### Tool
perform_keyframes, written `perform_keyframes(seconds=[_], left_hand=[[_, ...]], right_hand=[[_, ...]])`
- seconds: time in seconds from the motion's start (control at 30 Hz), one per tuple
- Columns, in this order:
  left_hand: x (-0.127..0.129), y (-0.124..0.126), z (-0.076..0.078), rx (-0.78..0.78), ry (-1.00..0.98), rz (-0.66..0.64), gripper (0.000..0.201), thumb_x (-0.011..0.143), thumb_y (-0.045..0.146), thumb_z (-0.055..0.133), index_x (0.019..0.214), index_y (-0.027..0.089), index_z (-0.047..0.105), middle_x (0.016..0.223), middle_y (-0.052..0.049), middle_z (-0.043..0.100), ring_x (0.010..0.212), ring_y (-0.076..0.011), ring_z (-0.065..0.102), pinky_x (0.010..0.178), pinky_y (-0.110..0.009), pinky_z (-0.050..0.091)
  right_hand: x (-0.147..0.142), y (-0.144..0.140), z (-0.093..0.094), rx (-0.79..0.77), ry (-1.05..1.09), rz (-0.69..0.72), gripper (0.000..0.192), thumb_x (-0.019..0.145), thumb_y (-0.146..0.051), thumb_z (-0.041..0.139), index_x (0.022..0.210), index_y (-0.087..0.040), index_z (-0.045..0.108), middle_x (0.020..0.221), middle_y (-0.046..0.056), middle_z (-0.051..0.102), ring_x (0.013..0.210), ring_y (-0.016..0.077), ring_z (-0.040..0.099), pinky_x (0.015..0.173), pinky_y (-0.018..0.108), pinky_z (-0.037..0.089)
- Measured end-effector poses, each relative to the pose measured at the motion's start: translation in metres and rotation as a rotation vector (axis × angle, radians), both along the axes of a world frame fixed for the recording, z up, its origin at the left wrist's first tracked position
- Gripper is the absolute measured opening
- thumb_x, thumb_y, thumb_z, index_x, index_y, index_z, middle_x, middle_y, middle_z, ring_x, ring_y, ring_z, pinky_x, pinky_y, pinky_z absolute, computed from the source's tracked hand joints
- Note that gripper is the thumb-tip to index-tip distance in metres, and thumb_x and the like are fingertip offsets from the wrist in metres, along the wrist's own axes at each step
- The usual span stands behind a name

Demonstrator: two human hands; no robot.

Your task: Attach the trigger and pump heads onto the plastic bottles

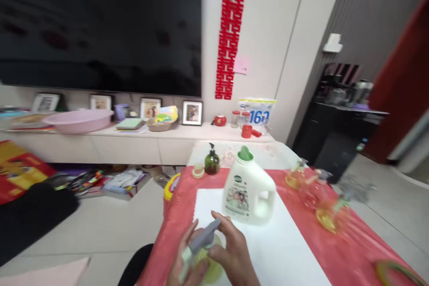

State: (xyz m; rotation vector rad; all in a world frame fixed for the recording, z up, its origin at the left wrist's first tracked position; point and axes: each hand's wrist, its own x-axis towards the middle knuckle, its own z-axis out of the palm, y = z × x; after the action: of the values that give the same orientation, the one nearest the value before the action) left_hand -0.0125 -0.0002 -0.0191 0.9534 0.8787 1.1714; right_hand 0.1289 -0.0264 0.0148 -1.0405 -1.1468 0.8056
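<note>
Gripping a small spray bottle (203, 254) between them, both hands sit at the near edge of the white mat (284, 250). The left hand (186, 261) wraps the yellowish-green body from below and the side; the right hand (233, 252) closes its fingers over the grey trigger head (204, 237). Motion blur hides exactly how the fingertips lie.

Just beyond the spray bottle on the same mat stands a white detergent jug (248, 192) with a green cap and a moulded handle. Behind the jug, at the far end of the red tablecloth (342, 250), are a dark green pump bottle (212, 161) and a small round lid (198, 170). To the right of the jug, several clear spray bottles (318, 196) with yellowish liquid are blurred.

The held bottle looks light, thin-walled plastic, likely to give a little under a squeeze and perhaps slick if wet. Its body seems the steadier place to hold, with the other hand taking the head at its collar rather than the trigger. The jug, judging by its bulk, is heavier and best lifted by its handle.
</note>
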Motion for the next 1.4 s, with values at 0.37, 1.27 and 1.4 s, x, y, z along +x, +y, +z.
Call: perform_keyframes(seconds=[0.37, 1.27, 1.4], left_hand=[[-0.011, 0.015, -0.001, 0.055, 0.051, -0.151, 0.082, 0.065, 0.041, 0.093, 0.135, 0.03, 0.052, 0.142, -0.01, 0.066, 0.137, -0.0333, 0.058, 0.108, -0.04, 0.055], [-0.02, 0.017, 0.022, 0.15, 0.388, -0.25, 0.067, 0.068, 0.06, 0.082, 0.122, 0.023, 0.067, 0.133, -0.012, 0.068, 0.119, -0.0308, 0.067, 0.111, -0.048, 0.052], [-0.018, 0.025, 0.03, 0.193, 0.428, -0.235, 0.06, 0.07, 0.058, 0.081, 0.117, 0.023, 0.07, 0.13, -0.01, 0.069, 0.111, -0.0275, 0.069, 0.104, -0.043, 0.056]], right_hand=[[0.007, -0.021, 0.055, 0.025, -0.127, 0.13, 0.058, 0.095, -0.023, 0.064, 0.151, -0.025, 0.052, 0.122, 0.002, 0.066, 0.114, 0.0158, 0.06, 0.107, 0.029, 0.042], [0.127, -0.131, 0.109, -0.214, -0.532, -0.655, 0.038, 0.09, -0.045, 0.066, 0.115, -0.018, 0.068, 0.112, 0.007, 0.068, 0.099, 0.0207, 0.064, 0.089, 0.03, 0.049], [0.191, -0.149, 0.095, -0.267, -0.529, -0.713, 0.038, 0.084, -0.051, 0.069, 0.096, -0.015, 0.067, 0.094, 0.006, 0.066, 0.086, 0.0186, 0.06, 0.082, 0.029, 0.047]])
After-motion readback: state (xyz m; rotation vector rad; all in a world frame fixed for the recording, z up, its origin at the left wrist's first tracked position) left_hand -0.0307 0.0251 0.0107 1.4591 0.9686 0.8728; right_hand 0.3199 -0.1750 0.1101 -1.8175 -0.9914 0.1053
